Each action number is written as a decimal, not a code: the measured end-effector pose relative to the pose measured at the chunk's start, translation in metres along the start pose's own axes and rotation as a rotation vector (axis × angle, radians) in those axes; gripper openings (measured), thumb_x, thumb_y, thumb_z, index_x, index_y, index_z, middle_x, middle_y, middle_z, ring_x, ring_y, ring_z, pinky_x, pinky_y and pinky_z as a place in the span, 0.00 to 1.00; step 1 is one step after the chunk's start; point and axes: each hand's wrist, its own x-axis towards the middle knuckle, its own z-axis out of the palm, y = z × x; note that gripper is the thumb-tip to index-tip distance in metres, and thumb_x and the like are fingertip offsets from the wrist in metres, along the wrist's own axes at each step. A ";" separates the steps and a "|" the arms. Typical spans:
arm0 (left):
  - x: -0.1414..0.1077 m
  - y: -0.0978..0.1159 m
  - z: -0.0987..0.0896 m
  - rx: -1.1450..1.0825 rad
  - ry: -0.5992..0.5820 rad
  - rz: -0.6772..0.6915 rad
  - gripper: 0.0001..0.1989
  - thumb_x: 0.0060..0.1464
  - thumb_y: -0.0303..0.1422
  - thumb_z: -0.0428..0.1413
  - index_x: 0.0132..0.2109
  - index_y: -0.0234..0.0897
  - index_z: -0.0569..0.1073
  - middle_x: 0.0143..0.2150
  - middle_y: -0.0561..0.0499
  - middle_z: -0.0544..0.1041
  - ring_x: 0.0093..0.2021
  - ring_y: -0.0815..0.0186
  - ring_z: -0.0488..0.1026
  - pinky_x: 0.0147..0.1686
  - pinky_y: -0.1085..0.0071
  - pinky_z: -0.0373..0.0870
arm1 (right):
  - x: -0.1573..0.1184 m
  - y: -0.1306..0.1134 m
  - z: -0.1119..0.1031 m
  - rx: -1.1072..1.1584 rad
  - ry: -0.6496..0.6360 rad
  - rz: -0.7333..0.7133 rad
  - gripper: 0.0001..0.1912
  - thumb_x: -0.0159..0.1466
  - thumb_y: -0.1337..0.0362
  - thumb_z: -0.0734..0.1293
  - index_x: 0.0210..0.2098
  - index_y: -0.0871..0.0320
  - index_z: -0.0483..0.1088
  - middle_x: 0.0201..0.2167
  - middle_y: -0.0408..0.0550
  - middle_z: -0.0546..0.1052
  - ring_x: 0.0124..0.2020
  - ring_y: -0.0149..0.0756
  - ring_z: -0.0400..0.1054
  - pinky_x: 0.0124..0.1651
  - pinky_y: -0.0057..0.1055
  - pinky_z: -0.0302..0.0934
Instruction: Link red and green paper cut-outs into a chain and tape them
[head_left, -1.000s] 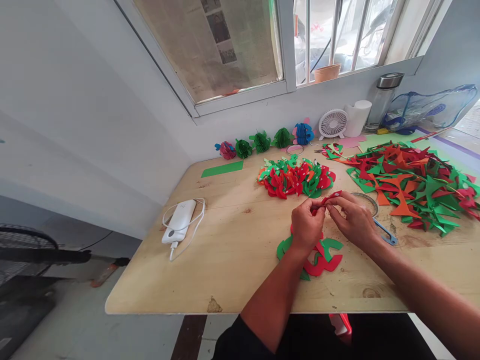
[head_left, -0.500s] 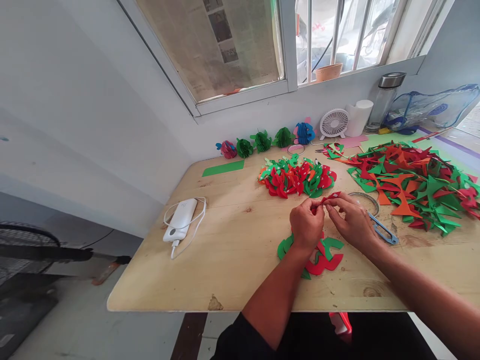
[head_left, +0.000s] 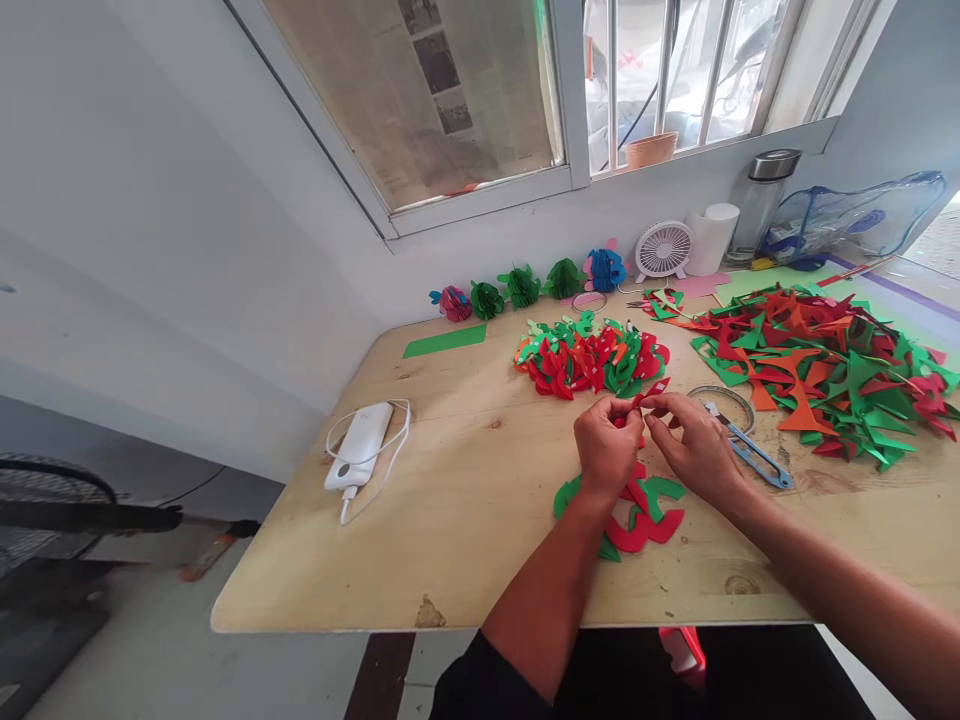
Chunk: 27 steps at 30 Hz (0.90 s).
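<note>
My left hand [head_left: 606, 445] and my right hand [head_left: 694, 438] meet over the table, fingertips pinched on a small red paper piece [head_left: 655, 390]. Its far end sticks out beyond the fingers and carries a pale patch; the rest is hidden by the fingers. Below my hands lie loose red and green curved paper cut-outs [head_left: 637, 535], partly covered by my left wrist. A blue utility knife [head_left: 765, 464] rests just right of my right hand, its tip by a flat ring [head_left: 742, 402]. Beyond my hands is a heap of red and green cut-outs [head_left: 570, 365].
Paper scraps [head_left: 817, 370] are piled at the right. Along the wall stand folded paper figures [head_left: 523, 287], a small white fan [head_left: 664, 250], a white cylinder [head_left: 711, 240] and a glass bottle [head_left: 761, 205]. A white power bank [head_left: 361, 445] with its cable lies left, near a green paper strip [head_left: 445, 341].
The red paper piece has tilted more upright between my fingers. More of the knife's front end shows as my right hand shifted slightly left. The whole view has shifted a little.
</note>
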 end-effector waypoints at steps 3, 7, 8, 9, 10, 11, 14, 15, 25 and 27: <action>0.001 0.000 0.000 -0.097 -0.014 -0.046 0.02 0.43 0.28 0.56 0.26 0.34 0.73 0.21 0.53 0.73 0.20 0.71 0.68 0.22 0.76 0.65 | 0.001 -0.003 -0.002 -0.009 0.002 0.020 0.12 0.60 0.63 0.60 0.42 0.57 0.68 0.36 0.51 0.77 0.35 0.39 0.69 0.36 0.35 0.62; 0.003 -0.001 0.000 -0.224 -0.025 -0.126 0.04 0.40 0.30 0.59 0.25 0.32 0.73 0.21 0.53 0.73 0.21 0.72 0.68 0.23 0.76 0.65 | 0.003 -0.006 -0.009 0.017 0.024 0.062 0.14 0.60 0.63 0.60 0.45 0.56 0.67 0.37 0.49 0.76 0.32 0.36 0.69 0.33 0.33 0.61; 0.003 0.000 0.000 -0.253 -0.027 -0.151 0.05 0.39 0.31 0.60 0.24 0.32 0.73 0.20 0.53 0.72 0.20 0.72 0.68 0.22 0.77 0.65 | 0.004 -0.007 -0.010 0.025 0.033 0.072 0.13 0.60 0.63 0.60 0.44 0.56 0.67 0.36 0.49 0.76 0.31 0.36 0.68 0.32 0.32 0.61; 0.004 0.000 0.000 -0.279 -0.029 -0.177 0.06 0.39 0.31 0.60 0.24 0.32 0.73 0.20 0.53 0.72 0.20 0.73 0.68 0.22 0.77 0.64 | 0.004 -0.007 -0.011 0.036 0.042 0.084 0.13 0.60 0.63 0.60 0.44 0.56 0.67 0.36 0.49 0.76 0.31 0.35 0.68 0.32 0.32 0.61; 0.004 0.001 0.000 -0.302 -0.032 -0.203 0.07 0.38 0.32 0.61 0.25 0.32 0.73 0.20 0.52 0.72 0.20 0.73 0.68 0.21 0.77 0.64 | 0.004 -0.007 -0.012 0.047 0.051 0.094 0.13 0.60 0.63 0.60 0.43 0.56 0.67 0.35 0.49 0.76 0.30 0.35 0.68 0.32 0.32 0.61; 0.004 0.001 0.000 -0.323 -0.037 -0.226 0.07 0.38 0.32 0.61 0.25 0.32 0.73 0.20 0.52 0.73 0.19 0.73 0.68 0.21 0.77 0.64 | 0.005 -0.007 -0.012 0.060 0.059 0.103 0.12 0.60 0.63 0.60 0.43 0.56 0.67 0.35 0.49 0.76 0.30 0.34 0.67 0.32 0.32 0.61; 0.003 0.002 0.000 -0.366 -0.047 -0.268 0.09 0.37 0.33 0.62 0.26 0.31 0.73 0.22 0.51 0.74 0.19 0.73 0.69 0.20 0.77 0.63 | 0.005 -0.007 -0.012 0.094 0.085 0.121 0.10 0.60 0.62 0.60 0.40 0.56 0.67 0.33 0.48 0.75 0.29 0.33 0.67 0.32 0.31 0.61; 0.003 0.002 0.000 -0.376 -0.051 -0.273 0.10 0.37 0.34 0.63 0.26 0.31 0.73 0.22 0.51 0.74 0.19 0.73 0.69 0.20 0.77 0.63 | 0.005 -0.007 -0.012 0.099 0.090 0.122 0.09 0.60 0.62 0.60 0.40 0.56 0.67 0.33 0.47 0.75 0.29 0.33 0.66 0.32 0.31 0.61; 0.002 0.001 0.000 -0.401 -0.124 -0.273 0.13 0.35 0.36 0.65 0.27 0.31 0.75 0.22 0.51 0.74 0.21 0.72 0.69 0.22 0.77 0.65 | 0.005 0.000 -0.008 0.105 0.050 0.053 0.06 0.60 0.62 0.61 0.34 0.56 0.67 0.31 0.47 0.74 0.33 0.36 0.68 0.33 0.33 0.61; 0.001 0.000 0.000 -0.400 -0.137 -0.273 0.13 0.35 0.37 0.65 0.28 0.31 0.75 0.23 0.50 0.74 0.21 0.73 0.69 0.22 0.77 0.65 | 0.006 0.001 -0.007 0.115 0.041 0.059 0.06 0.60 0.62 0.61 0.33 0.56 0.67 0.31 0.47 0.74 0.33 0.36 0.68 0.33 0.33 0.60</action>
